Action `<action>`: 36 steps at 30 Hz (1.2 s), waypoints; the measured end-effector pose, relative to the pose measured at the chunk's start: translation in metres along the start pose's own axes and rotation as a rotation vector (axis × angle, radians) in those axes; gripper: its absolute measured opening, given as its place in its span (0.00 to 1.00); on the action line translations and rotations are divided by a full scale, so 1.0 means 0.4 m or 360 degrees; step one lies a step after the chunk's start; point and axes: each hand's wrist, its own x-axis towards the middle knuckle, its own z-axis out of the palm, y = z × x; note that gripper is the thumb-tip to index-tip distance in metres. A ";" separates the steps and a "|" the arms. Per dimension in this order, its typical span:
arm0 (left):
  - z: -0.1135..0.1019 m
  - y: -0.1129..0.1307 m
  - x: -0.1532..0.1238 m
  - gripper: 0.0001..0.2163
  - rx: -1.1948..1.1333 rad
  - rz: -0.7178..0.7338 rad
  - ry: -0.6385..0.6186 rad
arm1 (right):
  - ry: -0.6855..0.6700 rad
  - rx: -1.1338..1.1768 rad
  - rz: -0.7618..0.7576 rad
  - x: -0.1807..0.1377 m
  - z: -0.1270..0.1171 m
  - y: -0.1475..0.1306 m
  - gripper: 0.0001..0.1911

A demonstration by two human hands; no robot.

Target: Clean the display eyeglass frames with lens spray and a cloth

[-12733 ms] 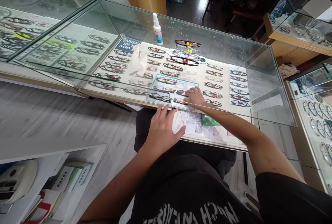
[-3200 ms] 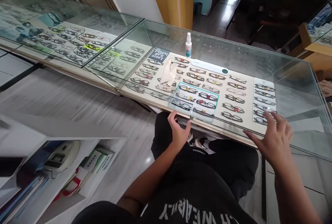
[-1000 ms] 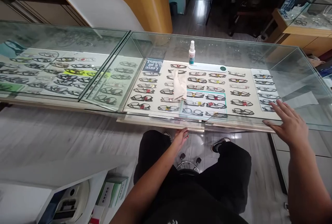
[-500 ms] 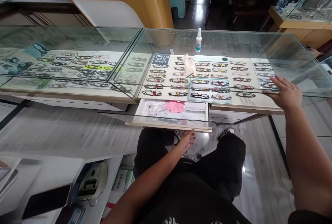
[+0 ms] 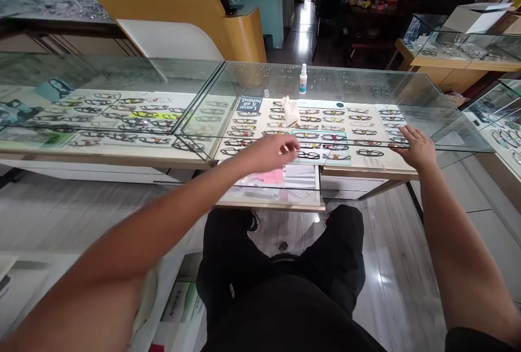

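"The glass case (image 5: 350,85) is lined with spectacles (image 5: 369,152), and a drawer (image 5: 280,207) stands pulled out beneath. And the hands?"

"The left hand (image 5: 280,152) is near the front edge, its fingers loosely curled; I can't tell if they hold anything. The right hand (image 5: 415,148) seems to rest on the glass, fingers wide."

"Your advice?"

"Press lightly on the right, and keep the left wrist clear of that edge."
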 end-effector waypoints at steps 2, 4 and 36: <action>-0.027 -0.059 0.149 0.26 0.0421 0.0113 0.0211 | 0.0020 0.0031 0.0026 -0.003 0.006 -0.003 0.40; -0.035 -0.121 0.276 0.36 0.0799 0.0350 0.0172 | 0.0049 0.0050 0.0049 -0.002 0.010 -0.001 0.40; -0.235 -0.725 0.074 0.19 0.0630 -0.0574 0.0966 | -0.0852 -0.0133 -0.0749 0.128 0.229 -0.840 0.21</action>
